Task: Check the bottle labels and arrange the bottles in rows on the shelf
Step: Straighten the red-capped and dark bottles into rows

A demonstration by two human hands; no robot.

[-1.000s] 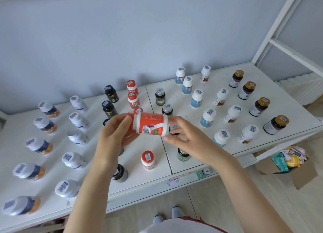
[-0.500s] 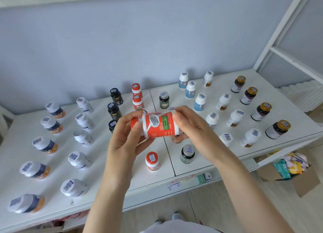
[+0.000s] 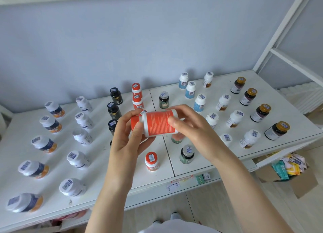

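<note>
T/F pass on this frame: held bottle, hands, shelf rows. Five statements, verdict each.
1. The left hand and right hand hold the orange bottle sideways above the shelf. True.
2. Its cap points toward the right hand. False: the cap is at the left hand.
3. The gold-capped bottles stand in a row at the shelf's right end. True.
4. The orange-capped bottle near the front edge lies tipped over. False: it stands upright.
5. The cardboard box sits on the shelf. False: it is below, past the right end.

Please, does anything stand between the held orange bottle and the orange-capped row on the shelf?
Nothing visible does. The left hand and right hand hold the orange bottle above that row; the shelf behind the front orange-capped bottle looks bare.
</note>
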